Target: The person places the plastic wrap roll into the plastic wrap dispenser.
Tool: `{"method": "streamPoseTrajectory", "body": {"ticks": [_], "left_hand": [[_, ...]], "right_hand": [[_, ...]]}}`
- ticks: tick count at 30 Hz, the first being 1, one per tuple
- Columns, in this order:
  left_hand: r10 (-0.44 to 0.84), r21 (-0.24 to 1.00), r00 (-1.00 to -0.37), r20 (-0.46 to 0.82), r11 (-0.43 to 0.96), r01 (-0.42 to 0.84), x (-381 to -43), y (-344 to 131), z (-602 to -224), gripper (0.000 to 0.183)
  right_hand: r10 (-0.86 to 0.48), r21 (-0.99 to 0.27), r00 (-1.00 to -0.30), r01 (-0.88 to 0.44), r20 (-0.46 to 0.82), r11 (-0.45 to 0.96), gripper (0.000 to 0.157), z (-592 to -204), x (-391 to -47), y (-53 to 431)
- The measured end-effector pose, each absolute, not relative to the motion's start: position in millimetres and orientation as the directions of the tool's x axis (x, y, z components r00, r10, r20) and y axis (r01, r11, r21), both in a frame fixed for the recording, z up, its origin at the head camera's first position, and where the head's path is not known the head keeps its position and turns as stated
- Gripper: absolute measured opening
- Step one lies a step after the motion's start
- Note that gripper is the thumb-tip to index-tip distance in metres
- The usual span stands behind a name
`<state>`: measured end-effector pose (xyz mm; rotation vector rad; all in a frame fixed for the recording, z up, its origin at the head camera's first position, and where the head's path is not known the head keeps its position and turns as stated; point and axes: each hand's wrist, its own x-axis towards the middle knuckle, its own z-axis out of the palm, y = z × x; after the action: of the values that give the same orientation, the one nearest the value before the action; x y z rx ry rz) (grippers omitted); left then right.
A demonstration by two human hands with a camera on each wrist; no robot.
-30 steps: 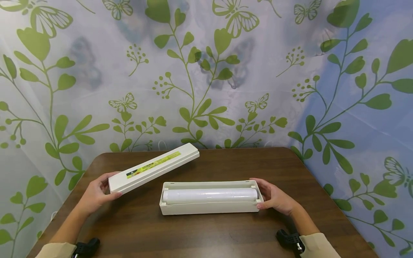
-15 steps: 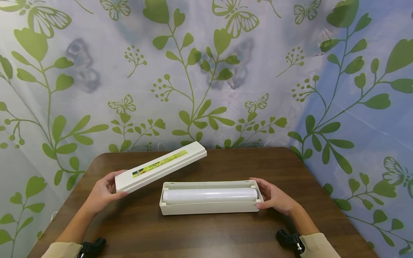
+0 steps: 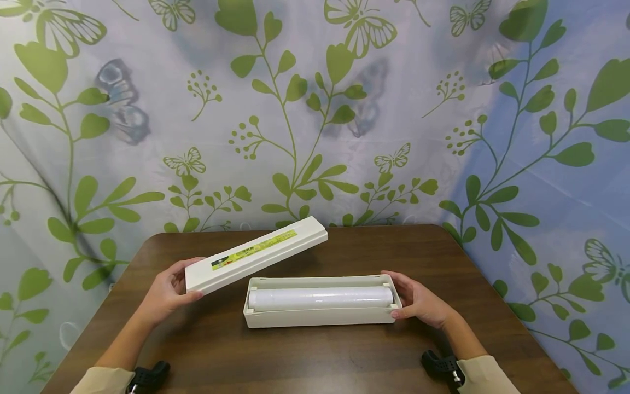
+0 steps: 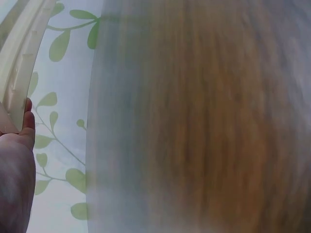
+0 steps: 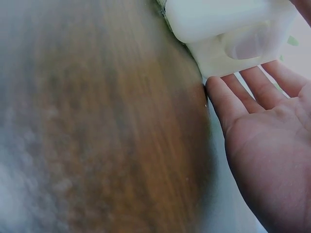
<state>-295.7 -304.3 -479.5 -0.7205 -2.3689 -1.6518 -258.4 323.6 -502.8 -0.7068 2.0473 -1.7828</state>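
My left hand (image 3: pixel 169 290) grips the left end of a long white lid (image 3: pixel 263 256) with a yellow-green label. The lid is held up at a slant above the table, behind and to the left of an open white cling film box (image 3: pixel 320 319). Inside that box lies a glossy white roll of cling film (image 3: pixel 320 297). At the box's right end my right hand (image 3: pixel 420 302) holds it, thumb at the front corner and fingers behind. The left wrist view catches only the lid's edge (image 4: pixel 22 68). In the right wrist view, fingers (image 5: pixel 226 99) touch the box end.
The box rests on a dark brown wooden table (image 3: pixel 344 361) with rounded far corners. Right behind the table hangs a pale curtain (image 3: pixel 408 180) printed with green leaves and butterflies. Black straps (image 3: pixel 147 376) are worn on both wrists.
My left hand has carried the lid a little to the right, bringing it nearer the box. The right hand and the box have stayed where they were.
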Motion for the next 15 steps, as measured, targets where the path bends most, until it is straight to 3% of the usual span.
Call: {"method": "streamPoseTrajectory", "body": {"ticks": [15], "left_hand": [[0.328,0.857,-0.843,0.427,0.152,0.493,-311.2,-293.1,-479.3,0.070]], "right_hand": [[-0.560,-0.984,-0.825,-0.154,0.077,0.091,0.101,-503.6,-265.9,320.3]]}}
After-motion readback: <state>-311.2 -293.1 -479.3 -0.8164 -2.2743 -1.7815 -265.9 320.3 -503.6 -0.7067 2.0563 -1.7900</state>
